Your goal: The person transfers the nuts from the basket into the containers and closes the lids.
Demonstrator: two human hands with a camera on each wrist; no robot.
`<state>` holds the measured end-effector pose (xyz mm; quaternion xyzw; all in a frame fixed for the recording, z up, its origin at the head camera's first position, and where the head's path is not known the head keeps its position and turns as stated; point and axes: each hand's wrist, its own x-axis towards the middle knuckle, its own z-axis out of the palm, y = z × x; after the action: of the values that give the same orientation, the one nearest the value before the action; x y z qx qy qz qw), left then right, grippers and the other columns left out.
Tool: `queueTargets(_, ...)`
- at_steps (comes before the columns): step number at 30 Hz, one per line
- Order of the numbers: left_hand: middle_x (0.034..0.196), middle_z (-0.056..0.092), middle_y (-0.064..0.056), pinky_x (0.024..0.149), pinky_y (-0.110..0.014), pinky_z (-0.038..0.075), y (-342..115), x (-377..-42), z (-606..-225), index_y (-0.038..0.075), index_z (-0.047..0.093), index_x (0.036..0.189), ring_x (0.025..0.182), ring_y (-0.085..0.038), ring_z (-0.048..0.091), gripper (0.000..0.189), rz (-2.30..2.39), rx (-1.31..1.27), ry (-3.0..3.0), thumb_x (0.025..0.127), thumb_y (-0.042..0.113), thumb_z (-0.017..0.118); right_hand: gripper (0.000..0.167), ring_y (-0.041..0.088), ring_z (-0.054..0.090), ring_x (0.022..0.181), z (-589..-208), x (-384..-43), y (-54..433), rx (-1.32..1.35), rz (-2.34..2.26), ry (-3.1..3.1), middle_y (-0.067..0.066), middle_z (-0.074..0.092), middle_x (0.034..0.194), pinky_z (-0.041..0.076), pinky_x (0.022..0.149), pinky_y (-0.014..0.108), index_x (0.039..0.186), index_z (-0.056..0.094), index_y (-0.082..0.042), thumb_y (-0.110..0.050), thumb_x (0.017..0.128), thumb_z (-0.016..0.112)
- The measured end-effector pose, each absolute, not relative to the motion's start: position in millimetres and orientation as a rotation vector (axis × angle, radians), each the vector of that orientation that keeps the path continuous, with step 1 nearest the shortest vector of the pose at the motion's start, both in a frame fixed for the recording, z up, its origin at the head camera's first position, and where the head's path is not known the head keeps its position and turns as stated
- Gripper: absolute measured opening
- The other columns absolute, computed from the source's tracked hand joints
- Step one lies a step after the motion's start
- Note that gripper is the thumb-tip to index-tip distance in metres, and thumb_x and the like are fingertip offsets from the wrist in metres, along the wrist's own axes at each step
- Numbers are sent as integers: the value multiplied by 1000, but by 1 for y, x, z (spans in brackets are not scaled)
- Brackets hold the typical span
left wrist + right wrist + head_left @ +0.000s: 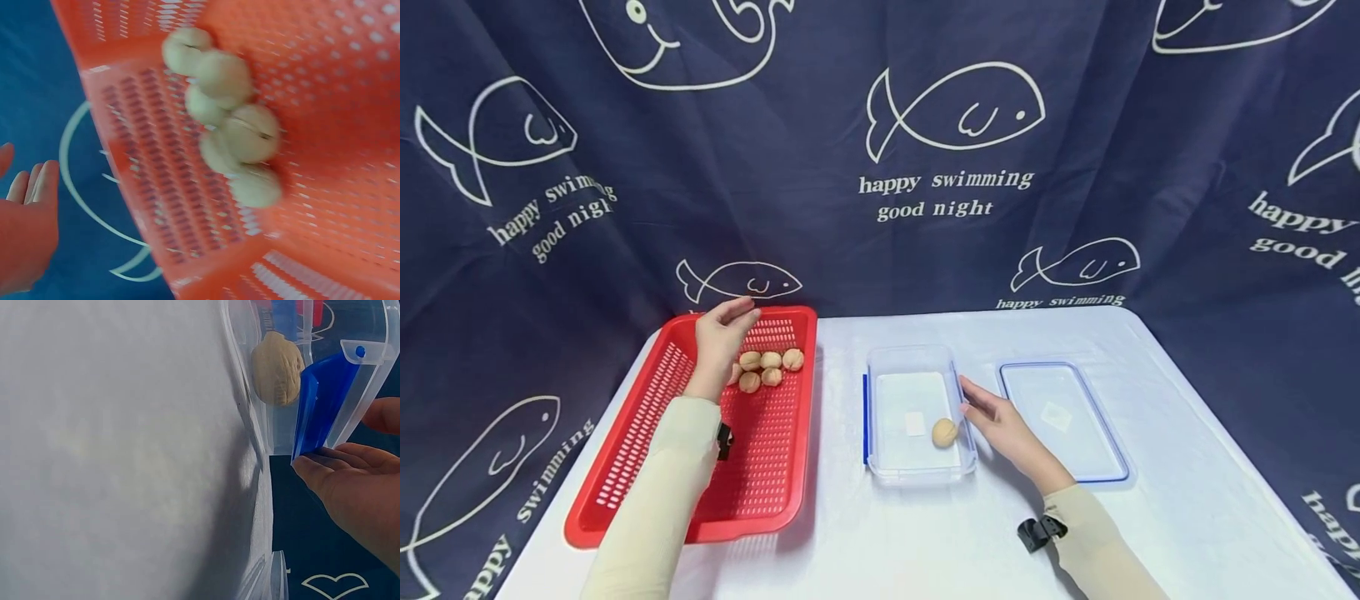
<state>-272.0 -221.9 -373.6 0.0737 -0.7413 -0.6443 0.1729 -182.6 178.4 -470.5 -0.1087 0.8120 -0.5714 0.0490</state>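
Note:
My left hand (721,343) is raised over the far part of the red basket (808,400), near several walnuts (750,360). In the left wrist view its fingers (45,184) look fairly straight, and nothing shows in them. At the clear box (917,477) my right hand (1007,429) touches the right side. The right wrist view has those fingers (312,472) extended against a blue latch flap (328,397), the thumb apart from them. Inside the box lies one walnut (944,432), close to that wall.
A clear lid with a blue seal (1093,417) lies flat on the white table (880,550), right of the box. Another blue latch (866,421) hangs on the box's left side. Behind the table hangs a dark blue curtain (820,208) with fish drawings.

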Motion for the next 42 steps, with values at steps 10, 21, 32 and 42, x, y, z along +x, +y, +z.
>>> queueTargets(10,122,61,-23,78,-12,48,-253,-276,-401,-7,62,122,78,8,60,36,-1775,424,-2154,89,5,67,52,35,31,138,-470,-182,178,-345,-1744,2474,21,33,150,26,110,38,146,33,3,-12,100,50)
queueTargets(21,84,68,2,67,-16,48,-277,-276,-425,-8,62,121,64,6,52,35,-1676,583,-2325,88,5,67,52,36,31,138,-470,-183,178,-354,-1736,2484,22,33,149,26,110,38,146,33,4,-12,100,50)
queueTargets(32,78,69,-4,81,-29,48,-282,-274,-432,-16,58,119,74,-8,58,34,-1678,646,-2432,86,-4,61,52,35,29,139,-470,-183,179,-353,-1751,2458,23,32,150,25,111,38,146,32,5,-12,100,51)
queueTargets(42,126,53,-27,82,-33,46,-284,-271,-439,-10,58,123,101,-30,50,46,-1590,753,-2609,79,-1,66,53,35,29,139,-470,-183,180,-352,-1756,2452,23,32,150,25,111,38,146,32,5,-14,100,51)
